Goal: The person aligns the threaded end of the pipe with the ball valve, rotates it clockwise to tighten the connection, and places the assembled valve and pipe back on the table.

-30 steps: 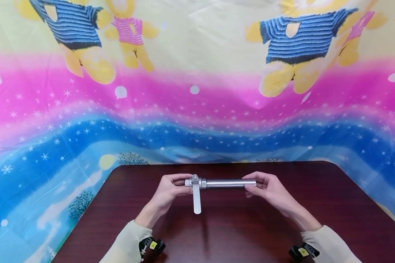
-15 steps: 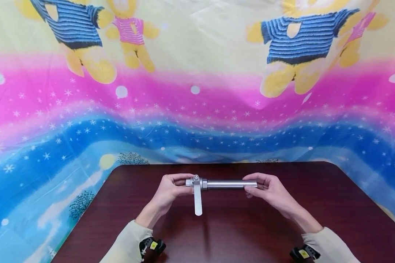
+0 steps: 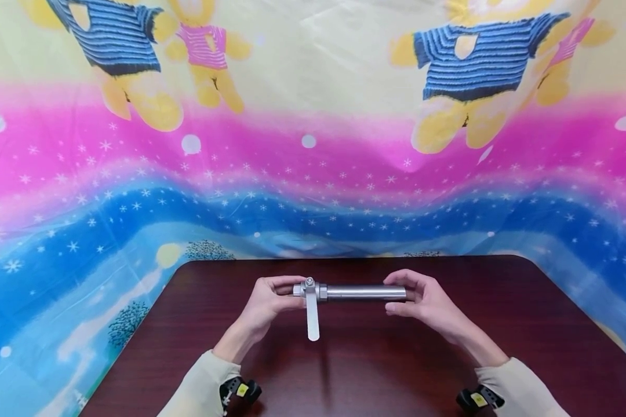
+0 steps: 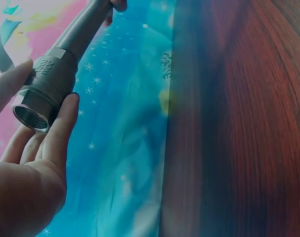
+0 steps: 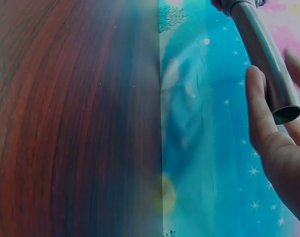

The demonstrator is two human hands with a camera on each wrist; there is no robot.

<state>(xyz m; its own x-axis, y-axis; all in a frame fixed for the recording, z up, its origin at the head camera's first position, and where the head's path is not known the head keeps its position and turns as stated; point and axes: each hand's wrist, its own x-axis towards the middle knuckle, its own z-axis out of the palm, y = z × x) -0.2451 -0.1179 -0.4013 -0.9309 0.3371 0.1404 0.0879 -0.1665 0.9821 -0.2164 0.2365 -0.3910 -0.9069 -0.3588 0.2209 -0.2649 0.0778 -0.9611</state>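
Observation:
My left hand grips a steel ball valve between thumb and fingertips, its threaded mouth facing the left wrist camera. From the valve's top a flat lever handle points toward me. A smooth metal pipe extends level from the valve's right side, held above the table. Around the pipe's free end lies my right hand, thumb and fingers spread. In the right wrist view, that hand's fingers run alongside the pipe's hollow end, and the thumb stands off it.
Below is a dark red-brown wooden table with rounded far corners. Behind it hangs a colourful cloth printed with bears and snowflakes. Both wrists carry a small black strapped device.
My right thumb and fingers have spread away from the pipe's end, where they pinched it before. The left hand and the valve stay nearly in place.

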